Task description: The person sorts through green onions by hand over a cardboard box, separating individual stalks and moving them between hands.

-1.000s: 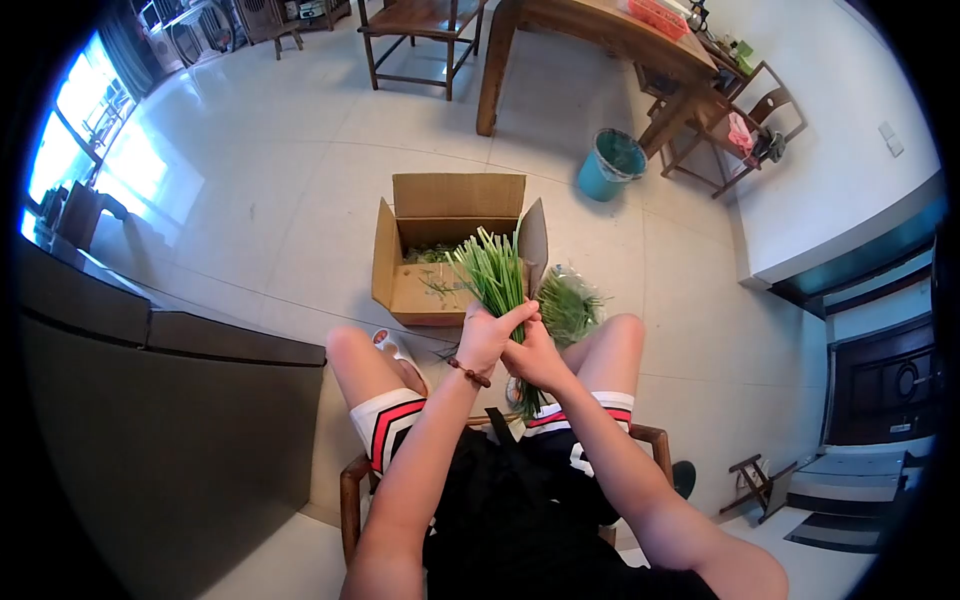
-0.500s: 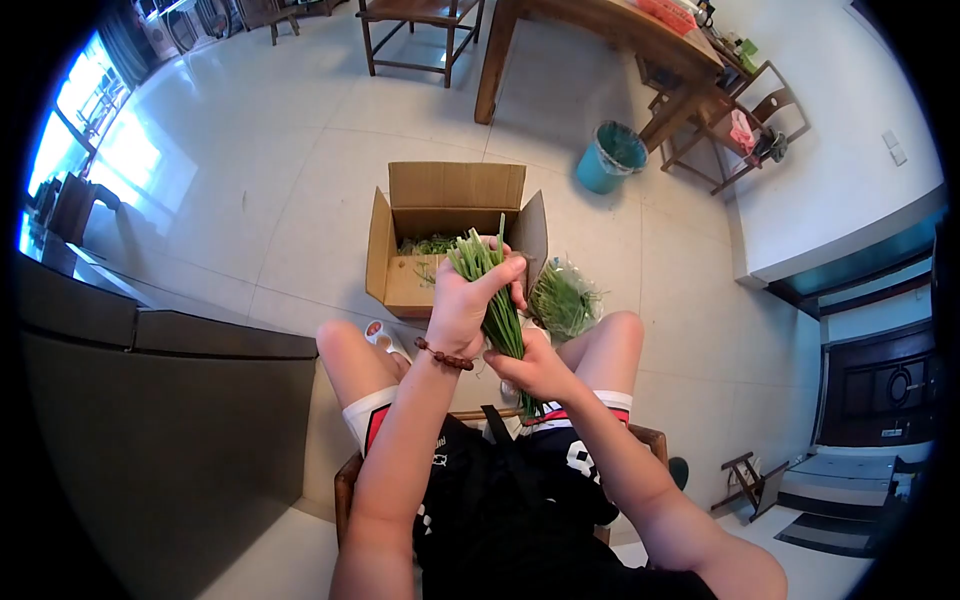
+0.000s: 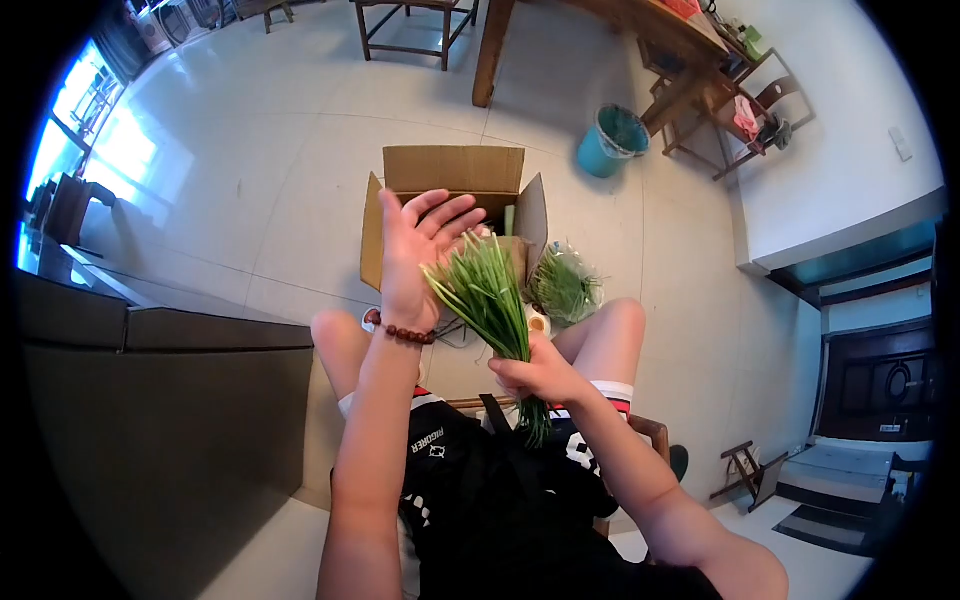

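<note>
Bundle of green stalks (image 3: 487, 285), centre of frame: now gripped by right hand (image 3: 540, 370) alone, around lower part. Left hand (image 3: 428, 240) has let go, spread beside upper ends, contact unclear; so one hand bears bundle.

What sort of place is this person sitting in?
Probably someone's home, perhaps a living or dining room: there's a wooden table, a dark panelled door at the right, and a blue bin on the pale tiled floor.

Pale tiled floor (image 3: 300, 180) under an open cardboard box (image 3: 455, 168), bagged greens (image 3: 565, 287) and a blue bin (image 3: 602, 150)
</note>
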Tool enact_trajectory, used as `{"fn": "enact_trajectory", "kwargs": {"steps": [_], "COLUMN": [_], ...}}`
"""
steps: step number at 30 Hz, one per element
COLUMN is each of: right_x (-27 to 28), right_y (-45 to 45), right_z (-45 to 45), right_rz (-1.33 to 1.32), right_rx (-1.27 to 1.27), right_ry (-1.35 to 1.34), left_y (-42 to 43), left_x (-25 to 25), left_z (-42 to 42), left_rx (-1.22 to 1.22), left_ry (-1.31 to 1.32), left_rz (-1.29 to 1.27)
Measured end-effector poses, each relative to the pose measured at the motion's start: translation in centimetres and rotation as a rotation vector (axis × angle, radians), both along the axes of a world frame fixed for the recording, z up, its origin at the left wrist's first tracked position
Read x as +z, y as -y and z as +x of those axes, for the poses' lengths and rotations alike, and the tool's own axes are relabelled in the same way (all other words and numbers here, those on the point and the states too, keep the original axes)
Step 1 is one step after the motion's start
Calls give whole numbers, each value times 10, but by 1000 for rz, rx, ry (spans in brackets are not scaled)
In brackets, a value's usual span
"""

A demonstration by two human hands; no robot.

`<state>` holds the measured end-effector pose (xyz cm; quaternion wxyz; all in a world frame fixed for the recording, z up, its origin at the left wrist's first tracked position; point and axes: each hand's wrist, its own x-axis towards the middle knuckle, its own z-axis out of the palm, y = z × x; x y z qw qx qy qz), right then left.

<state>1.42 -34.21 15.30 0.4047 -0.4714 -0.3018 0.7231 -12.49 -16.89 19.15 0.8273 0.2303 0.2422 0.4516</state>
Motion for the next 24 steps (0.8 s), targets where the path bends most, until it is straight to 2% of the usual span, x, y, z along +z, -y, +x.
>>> {"fn": "enact_trajectory", "kwargs": {"steps": [2, 8, 16, 18, 19, 20, 22, 23, 24], "right_x": [1, 0, 7, 8, 12, 17, 19, 19, 19], "right_y": [0, 0, -4, -3, -2, -3, -3, -3, -2], "right_z": [2, 1, 0, -2, -3, -4, -3, -3, -3], "right_rz": [0, 9, 79, 81, 79, 58, 36, 25, 14], "right_rx": [-15, -45, -68, -83, -85, -102, -117, -108, -95], "right_ry": [-33, -132, -149, -259, -258, -265, -272, -242, -214], "left_y": [13, 65, 110, 117, 116, 114, 109, 104, 103], "left_x": [-4, -38, -67, -64, -59, -52, -38, -33, -16], "left_z": [-8, -19, -22, -17, -20, -23, -31, -38, -37], "left_rx": [94, 57, -122, 97, 235, 233, 469, 489, 490], "left_ry": [-73, -147, -56, -257, -267, -266, -688, -827, -830], "left_rz": [-7, -115, -333, -91, -23, -24, 505, 760, 757]}}
